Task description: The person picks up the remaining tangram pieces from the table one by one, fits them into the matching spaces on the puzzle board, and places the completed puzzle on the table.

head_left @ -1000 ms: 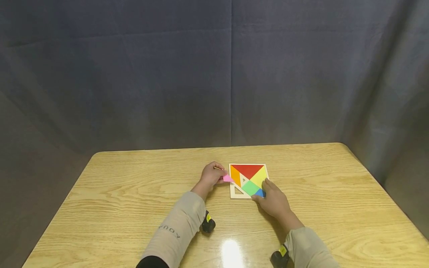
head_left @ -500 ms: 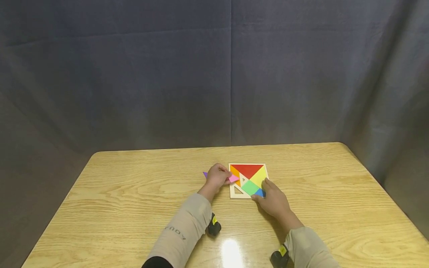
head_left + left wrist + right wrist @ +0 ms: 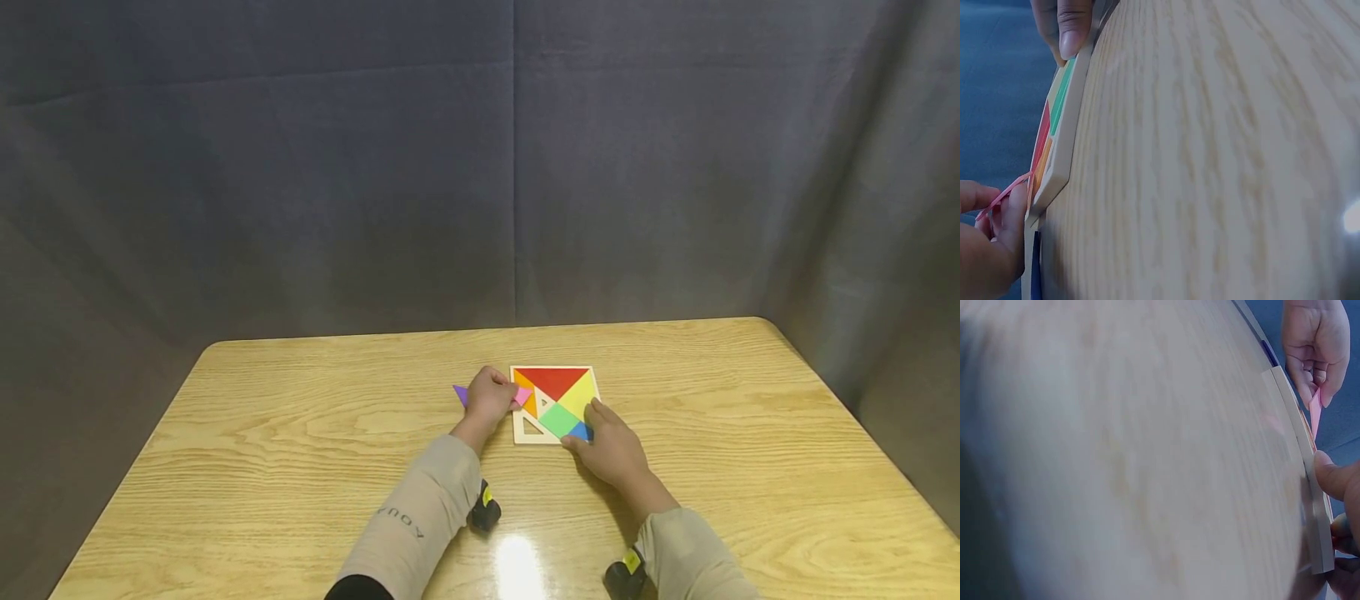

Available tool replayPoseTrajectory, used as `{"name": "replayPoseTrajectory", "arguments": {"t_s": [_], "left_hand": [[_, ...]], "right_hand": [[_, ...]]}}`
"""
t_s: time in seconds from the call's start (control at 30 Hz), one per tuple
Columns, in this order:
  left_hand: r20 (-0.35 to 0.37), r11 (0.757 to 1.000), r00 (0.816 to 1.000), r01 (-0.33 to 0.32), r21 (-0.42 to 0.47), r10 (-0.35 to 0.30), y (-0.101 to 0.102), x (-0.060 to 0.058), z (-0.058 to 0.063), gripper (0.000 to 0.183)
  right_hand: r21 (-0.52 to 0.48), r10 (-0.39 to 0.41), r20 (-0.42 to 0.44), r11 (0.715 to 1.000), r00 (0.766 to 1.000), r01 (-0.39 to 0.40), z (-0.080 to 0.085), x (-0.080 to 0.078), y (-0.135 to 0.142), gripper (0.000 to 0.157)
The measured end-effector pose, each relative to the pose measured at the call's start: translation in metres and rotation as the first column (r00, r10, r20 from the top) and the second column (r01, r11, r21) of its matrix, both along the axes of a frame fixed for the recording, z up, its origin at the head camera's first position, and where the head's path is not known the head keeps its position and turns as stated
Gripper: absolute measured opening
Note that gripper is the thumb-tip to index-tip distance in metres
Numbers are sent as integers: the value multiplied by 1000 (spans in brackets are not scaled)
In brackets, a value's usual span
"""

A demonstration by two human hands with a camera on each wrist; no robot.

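Note:
A square tangram tray [image 3: 518, 438] lies on the table, with red [image 3: 552, 382], yellow [image 3: 579, 395], orange [image 3: 532, 405], green [image 3: 558, 419] and blue [image 3: 581, 432] pieces in it. Two of its triangular slots show bare wood. My left hand [image 3: 489, 397] pinches a pink tangram piece [image 3: 522, 395] between thumb and fingers, over the tray's left side and above the orange piece. My right hand [image 3: 615, 446] grips the tray's near right corner, thumb [image 3: 1330, 476] along its edge. Beside the left hand a purple tangram piece [image 3: 460, 392] lies on the table, partly hidden.
The wooden table [image 3: 300, 450] extends to both sides of the tray. A grey curtain [image 3: 375, 208] hangs behind it and along the sides. A black wrist camera [image 3: 485, 510] sits below each forearm.
My left hand has moved right with the pink piece, from the tray's left edge to over the orange piece, and turned it. The purple piece has come into view. The right hand stays put.

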State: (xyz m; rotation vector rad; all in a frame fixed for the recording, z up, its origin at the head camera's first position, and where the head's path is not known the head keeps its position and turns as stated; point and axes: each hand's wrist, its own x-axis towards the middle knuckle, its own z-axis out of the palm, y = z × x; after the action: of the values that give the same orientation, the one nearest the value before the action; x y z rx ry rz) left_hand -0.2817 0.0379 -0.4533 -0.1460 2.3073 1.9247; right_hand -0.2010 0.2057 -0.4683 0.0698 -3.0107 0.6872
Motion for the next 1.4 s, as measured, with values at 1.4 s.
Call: {"name": "replayPoseTrajectory", "arguments": {"t_s": [1.4], "left_hand": [[-20, 719, 979, 135, -682, -203, 5, -1, 16, 27]], "right_hand": [[5, 2, -11, 1000, 1000, -2, -1, 0, -1, 63]]}}
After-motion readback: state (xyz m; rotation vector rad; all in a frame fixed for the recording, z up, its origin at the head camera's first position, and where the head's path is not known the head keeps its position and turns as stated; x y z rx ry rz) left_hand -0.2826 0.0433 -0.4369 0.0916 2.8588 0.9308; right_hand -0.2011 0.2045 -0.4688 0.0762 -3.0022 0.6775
